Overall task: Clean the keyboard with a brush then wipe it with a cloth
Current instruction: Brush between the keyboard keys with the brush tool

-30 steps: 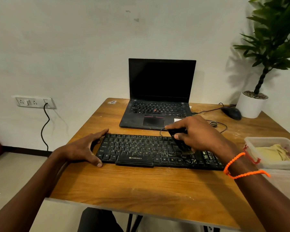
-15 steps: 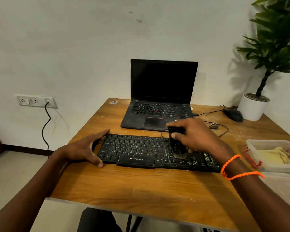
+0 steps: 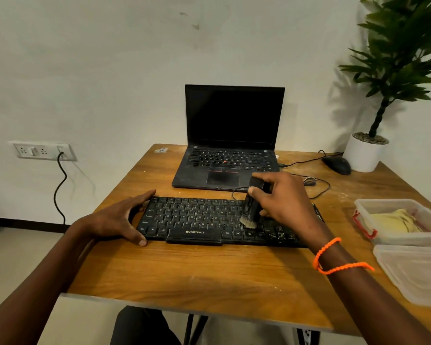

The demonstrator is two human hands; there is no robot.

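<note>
1. Step in hand: brushing phase, judging by the setup. The black Zebronics keyboard (image 3: 224, 220) lies across the middle of the wooden desk (image 3: 209, 275), just in front of the open laptop (image 3: 230, 145).
2. R hand (image 3: 284, 202) grips a small black brush (image 3: 253, 205): thumb on its near side, fingers curled over the top. Handle tilts back toward the laptop; pale bristles are down on the keys right of centre, approx. the lower letter rows.
3. L hand (image 3: 117, 220) braces the keyboard's left end: fingers spread along the back corner, thumb on the front edge. Holds nothing, just steadies.
4. Progress: cloth step not begun. The yellow cloth (image 3: 398, 221) sits in a clear plastic container (image 3: 383, 235) at the desk's right edge, lid (image 3: 413, 272) lying just in front of it. Dust streaks show on the keys at the right end.
5. Next move calls for: short strokes along the rows w/ light pressure, working the gaps btw. keys, while the L hand keeps the board from sliding.
6. Watch: keyboard cable (image 3: 316, 188) loops behind the R hand; may snag.
</note>
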